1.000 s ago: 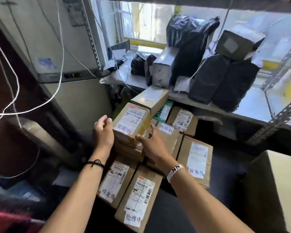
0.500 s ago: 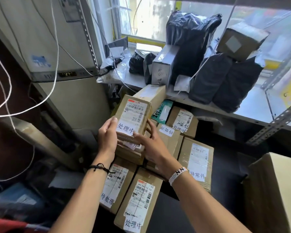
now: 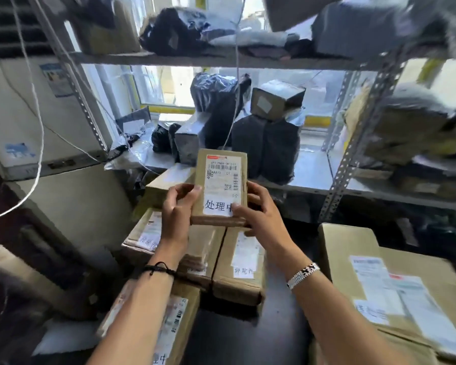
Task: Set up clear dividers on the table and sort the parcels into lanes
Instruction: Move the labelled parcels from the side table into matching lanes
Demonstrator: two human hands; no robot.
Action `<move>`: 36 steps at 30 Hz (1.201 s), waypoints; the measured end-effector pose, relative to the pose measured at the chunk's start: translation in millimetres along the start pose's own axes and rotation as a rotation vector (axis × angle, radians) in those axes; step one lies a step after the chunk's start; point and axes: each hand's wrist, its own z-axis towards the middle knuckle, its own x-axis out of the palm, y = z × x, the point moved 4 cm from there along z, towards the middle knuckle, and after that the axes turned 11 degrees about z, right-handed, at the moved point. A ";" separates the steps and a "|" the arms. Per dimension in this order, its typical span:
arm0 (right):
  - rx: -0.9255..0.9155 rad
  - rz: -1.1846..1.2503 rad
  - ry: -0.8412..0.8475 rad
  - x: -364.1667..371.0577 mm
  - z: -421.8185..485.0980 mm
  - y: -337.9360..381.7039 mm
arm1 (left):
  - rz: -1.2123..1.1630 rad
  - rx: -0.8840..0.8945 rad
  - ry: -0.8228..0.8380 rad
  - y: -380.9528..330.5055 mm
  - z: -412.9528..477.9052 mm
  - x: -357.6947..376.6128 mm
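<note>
Parcel (image 3: 221, 188), label toward the camera, stands upright above the near pile of boxes (image 3: 237, 262), with the fingers (image 3: 186, 192) of the left hand (image 3: 178, 214) and right hand (image 3: 261, 217) clamped on its side edges. This is likely the label-reading step. Next it needs carrying to its proper lane.

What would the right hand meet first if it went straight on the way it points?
The right hand grips the small labelled parcel, so that comes first. Beyond it, probably the black bagged parcels on the metal shelf; depth is unclear.
</note>
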 end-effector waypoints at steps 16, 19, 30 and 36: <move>-0.112 -0.011 -0.330 -289.9 -132.5 106.9 | -0.030 0.009 0.511 -36.8 -156.2 283.6; -0.118 -0.047 -0.390 -325.3 -154.1 112.6 | -0.037 0.003 0.619 -37.9 -177.0 315.9; -0.063 -0.109 -0.555 -408.4 -193.7 89.8 | 0.086 -0.034 0.697 -3.2 -226.2 385.1; 0.012 -0.107 -0.592 -425.1 -183.7 57.5 | 0.229 -0.082 0.676 30.4 -229.6 404.0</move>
